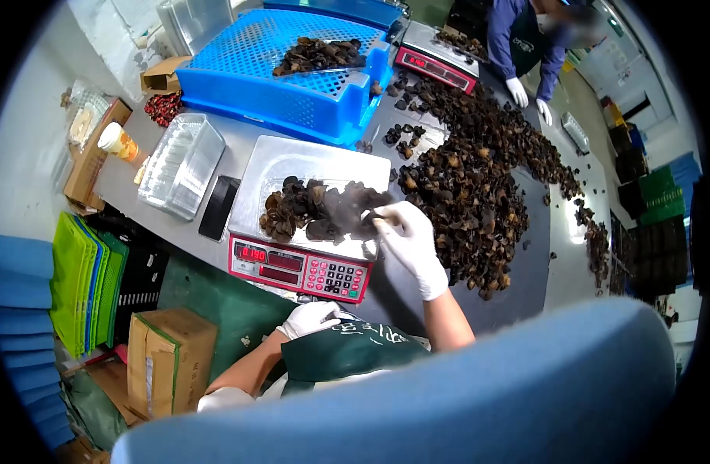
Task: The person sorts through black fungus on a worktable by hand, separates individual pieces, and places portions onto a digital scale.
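Observation:
My right hand (409, 243), in a white glove, reaches over the digital scale (324, 161). Its thumb and fingers pinch a dark mushroom piece (370, 220) at the right side of the load. A heap of dark mushrooms (312, 210) lies on the scale's metal pan, and the red display (252, 254) appears to read 0.190. My left hand (312, 319), also gloved, rests at the table edge below the scale's keypad, its fingers loosely curled with nothing visible in them. To the right of the scale spreads a large pile of dark mushrooms (467, 209).
An upturned blue crate (239, 66) bears a clear tray of mushrooms (320, 58). Clear plastic boxes (182, 166) and a black phone-like slab (219, 207) lie left of the scale. Across the table, a co-worker's gloved hands (517, 91) are near a second scale (436, 66).

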Demonstrator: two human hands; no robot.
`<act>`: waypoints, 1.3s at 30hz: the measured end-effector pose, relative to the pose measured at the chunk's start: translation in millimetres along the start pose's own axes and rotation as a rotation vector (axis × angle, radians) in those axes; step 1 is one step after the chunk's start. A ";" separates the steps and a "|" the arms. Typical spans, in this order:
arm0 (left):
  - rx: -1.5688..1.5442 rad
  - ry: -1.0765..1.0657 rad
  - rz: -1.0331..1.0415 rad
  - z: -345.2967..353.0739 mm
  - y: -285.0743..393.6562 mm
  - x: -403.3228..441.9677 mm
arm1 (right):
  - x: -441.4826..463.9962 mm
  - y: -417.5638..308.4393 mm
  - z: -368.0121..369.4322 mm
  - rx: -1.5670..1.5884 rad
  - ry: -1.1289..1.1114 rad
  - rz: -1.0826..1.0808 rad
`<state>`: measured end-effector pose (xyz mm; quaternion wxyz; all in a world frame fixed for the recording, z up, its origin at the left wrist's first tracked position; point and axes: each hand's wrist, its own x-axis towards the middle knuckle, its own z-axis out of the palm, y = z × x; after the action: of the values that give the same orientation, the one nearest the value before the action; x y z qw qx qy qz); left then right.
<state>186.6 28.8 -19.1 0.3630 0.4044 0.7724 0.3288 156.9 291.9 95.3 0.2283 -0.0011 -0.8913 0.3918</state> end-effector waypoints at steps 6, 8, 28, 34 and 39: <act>-0.368 0.054 0.187 19.8 55.0 64.5 | -61.2 61.9 -56.2 0.216 0.099 0.288; -0.419 0.152 0.185 19.6 78.3 86.1 | -89.2 79.6 -72.0 0.226 0.118 0.425; -0.367 0.399 0.118 -60.7 82.9 31.8 | -191.8 69.8 -163.6 -0.392 0.503 0.914; -0.099 1.094 0.028 -129.0 33.6 14.4 | -36.1 55.4 -33.9 0.164 0.109 0.374; 0.376 1.137 -0.101 -135.0 -31.9 12.4 | 42.5 81.9 38.7 0.395 0.100 0.447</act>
<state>57.6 -3.9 21.9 -0.1698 0.1853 0.9085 0.3338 88.5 329.4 32.6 0.1758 -0.1720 -0.7631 0.5977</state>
